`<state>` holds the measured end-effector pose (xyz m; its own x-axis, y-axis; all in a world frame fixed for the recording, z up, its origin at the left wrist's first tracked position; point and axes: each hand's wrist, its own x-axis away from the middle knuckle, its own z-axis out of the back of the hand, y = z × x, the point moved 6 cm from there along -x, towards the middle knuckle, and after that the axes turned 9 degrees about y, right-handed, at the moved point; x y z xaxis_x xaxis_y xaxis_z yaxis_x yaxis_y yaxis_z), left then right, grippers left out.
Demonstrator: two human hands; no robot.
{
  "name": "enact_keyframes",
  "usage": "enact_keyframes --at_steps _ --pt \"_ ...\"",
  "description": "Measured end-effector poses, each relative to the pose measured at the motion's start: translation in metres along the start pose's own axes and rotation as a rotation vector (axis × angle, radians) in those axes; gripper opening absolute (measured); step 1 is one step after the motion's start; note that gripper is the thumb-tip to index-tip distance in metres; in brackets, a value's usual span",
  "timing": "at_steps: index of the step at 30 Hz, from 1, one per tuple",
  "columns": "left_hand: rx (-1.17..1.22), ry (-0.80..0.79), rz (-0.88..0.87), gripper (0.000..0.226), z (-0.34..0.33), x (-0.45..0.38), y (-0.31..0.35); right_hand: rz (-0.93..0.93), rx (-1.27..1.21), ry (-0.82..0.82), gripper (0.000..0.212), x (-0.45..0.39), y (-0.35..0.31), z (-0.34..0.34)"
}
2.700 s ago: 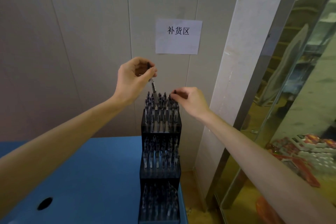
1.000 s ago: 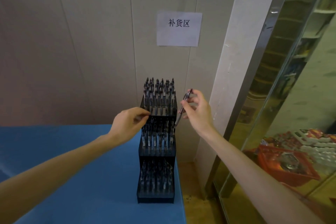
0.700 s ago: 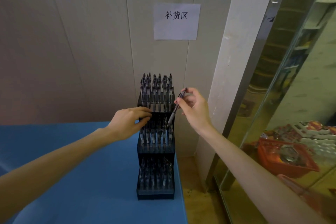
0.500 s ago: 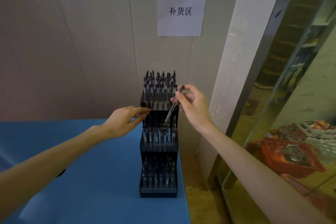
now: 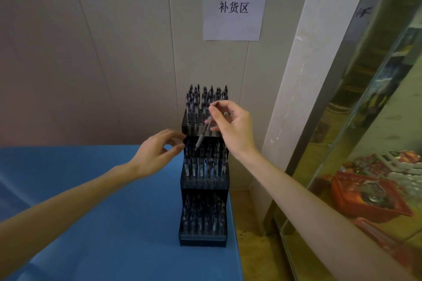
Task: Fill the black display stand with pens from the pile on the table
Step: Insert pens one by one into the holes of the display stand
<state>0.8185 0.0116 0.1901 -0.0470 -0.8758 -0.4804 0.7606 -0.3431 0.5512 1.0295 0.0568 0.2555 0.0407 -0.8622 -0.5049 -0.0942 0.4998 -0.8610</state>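
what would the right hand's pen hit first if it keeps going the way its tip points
Probably the pens in the middle tier of the black display stand: the right hand aims its pen down-left at them, though depth is unclear.

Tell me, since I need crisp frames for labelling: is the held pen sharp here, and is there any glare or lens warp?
Head view: the pen in the right hand is motion-blurred; light is dim and even; the glass panel at right carries yellowish reflections; wide-angle bending slants the wall seams.

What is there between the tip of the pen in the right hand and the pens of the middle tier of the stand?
Nothing: in the head view the pen, pinched by the right hand, points tip down just above the middle-tier pens of the black stand.
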Motion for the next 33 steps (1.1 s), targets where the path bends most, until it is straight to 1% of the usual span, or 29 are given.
enact_keyframes --at_steps 3,5,11,14,18,21,23,24,28,30,31,33 --pt "0.007 -0.055 0.018 0.038 -0.005 0.010 -0.005 -0.005 0.041 -0.051 0.014 0.008 0.004 -0.014" --pt "0.016 -0.104 0.045 0.041 -0.007 0.014 -0.011 -0.001 0.063 -0.055 0.015 0.013 0.006 -0.018" --pt "0.045 -0.189 0.093 0.045 -0.013 0.024 -0.016 -0.023 0.006 0.065 0.012 0.020 0.004 -0.003" --pt "0.054 -0.265 0.105 0.050 -0.024 0.035 -0.019 -0.032 -0.023 0.131 0.011 0.028 0.003 0.009" --pt "0.077 -0.341 0.199 0.055 -0.036 0.051 -0.028 -0.043 0.009 0.136 0.014 0.048 0.009 0.018" --pt "0.034 -0.457 0.298 0.060 -0.049 0.066 -0.033 -0.032 0.047 0.165 0.014 0.063 0.017 0.031" --pt "-0.014 -0.571 0.345 0.054 -0.059 0.079 -0.035 -0.019 0.086 0.190 0.012 0.071 0.023 0.041" --pt "-0.041 -0.599 0.346 0.050 -0.063 0.083 -0.036 -0.011 0.110 0.199 0.009 0.073 0.025 0.047" --pt "-0.203 -0.545 0.291 0.032 -0.067 0.088 -0.040 -0.016 0.165 0.248 0.005 0.084 0.031 0.067" --pt "-0.261 -0.523 0.225 0.029 -0.066 0.088 -0.035 -0.030 0.175 0.255 0.005 0.090 0.034 0.075" --pt "-0.257 -0.497 0.173 0.026 -0.066 0.089 -0.029 -0.036 0.180 0.256 0.005 0.093 0.036 0.078" --pt "-0.169 -0.432 0.038 0.019 -0.067 0.090 -0.006 -0.048 0.192 0.270 0.005 0.100 0.040 0.084"
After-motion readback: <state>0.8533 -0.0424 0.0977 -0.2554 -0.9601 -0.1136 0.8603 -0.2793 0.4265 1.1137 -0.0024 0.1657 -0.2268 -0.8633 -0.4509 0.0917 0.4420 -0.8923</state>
